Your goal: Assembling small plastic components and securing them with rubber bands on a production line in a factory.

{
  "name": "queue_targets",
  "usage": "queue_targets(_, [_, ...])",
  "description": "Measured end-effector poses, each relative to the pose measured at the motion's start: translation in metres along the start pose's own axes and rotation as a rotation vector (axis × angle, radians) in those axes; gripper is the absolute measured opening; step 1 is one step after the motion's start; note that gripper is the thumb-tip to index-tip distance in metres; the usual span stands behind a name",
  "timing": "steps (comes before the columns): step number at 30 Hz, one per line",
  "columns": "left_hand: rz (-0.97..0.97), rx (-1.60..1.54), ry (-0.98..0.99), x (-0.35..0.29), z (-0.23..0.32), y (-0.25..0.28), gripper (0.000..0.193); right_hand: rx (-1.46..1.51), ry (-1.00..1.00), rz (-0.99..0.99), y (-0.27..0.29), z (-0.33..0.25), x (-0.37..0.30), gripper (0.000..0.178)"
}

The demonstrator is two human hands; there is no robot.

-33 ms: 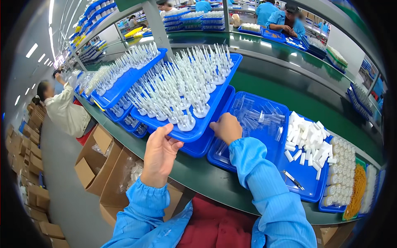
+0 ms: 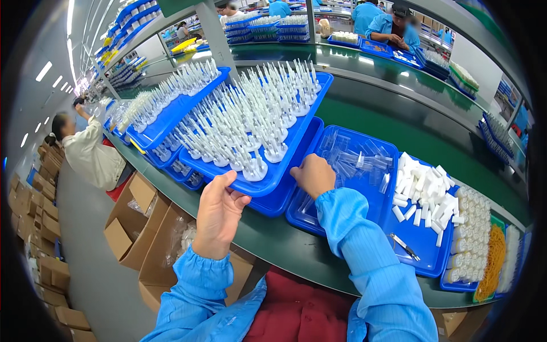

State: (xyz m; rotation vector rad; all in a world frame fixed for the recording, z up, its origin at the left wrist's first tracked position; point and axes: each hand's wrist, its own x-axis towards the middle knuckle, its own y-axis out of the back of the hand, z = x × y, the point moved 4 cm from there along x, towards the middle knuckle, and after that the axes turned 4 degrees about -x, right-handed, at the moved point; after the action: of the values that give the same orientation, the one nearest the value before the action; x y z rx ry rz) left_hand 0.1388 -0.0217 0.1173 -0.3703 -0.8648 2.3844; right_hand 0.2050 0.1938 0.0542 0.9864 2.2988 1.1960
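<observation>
A blue tray (image 2: 303, 126) full of upright translucent white stemmed pieces (image 2: 250, 119) with wide clear bases leans up at centre. My left hand (image 2: 219, 214) grips its near corner, thumb on the rim and fingers curled underneath. Under it lies another blue tray (image 2: 268, 204). My right hand (image 2: 315, 176) is closed, fingers bent, over the left rim of a blue tray (image 2: 364, 202) of clear plastic tubes (image 2: 347, 154). It is beside the lower tray's edge; its fingertips are mostly hidden, so I cannot tell what they hold.
To the right, a blue tray (image 2: 430, 259) carries white tubes (image 2: 424, 194) and small snips (image 2: 404, 247). Beyond are whitish round parts (image 2: 470, 228) and orange bands (image 2: 491, 262). More stemmed pieces fill a tray (image 2: 165, 117) at left. Open cartons (image 2: 162, 245) stand below the bench. Co-workers sit nearby.
</observation>
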Motion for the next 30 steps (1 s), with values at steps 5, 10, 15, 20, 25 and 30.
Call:
queue_targets(5, [-0.022,0.010,-0.027,-0.014,0.015,-0.002,0.013,-0.124,0.031,0.009,-0.004,-0.001,-0.004,0.036])
queue_targets(10, [-0.003,0.032,-0.053,-0.025,0.024,-0.005,0.015,-0.055,0.047,0.010,0.008,-0.014,-0.004,0.037])
queue_targets(15, [0.029,0.047,-0.084,-0.032,0.030,-0.005,0.018,0.091,0.024,0.140,0.050,-0.018,0.007,0.035])
queue_targets(20, [0.034,0.036,-0.078,-0.028,0.028,-0.007,0.018,0.075,0.024,0.291,0.112,0.036,0.013,0.035])
queue_targets(25, [0.030,0.096,-0.026,-0.021,0.012,0.009,0.015,0.081,0.166,0.402,0.254,0.172,-0.060,0.029])
queue_targets(30, [0.009,0.127,0.002,0.001,-0.028,0.040,0.012,0.177,0.083,0.345,0.400,0.312,-0.196,0.023])
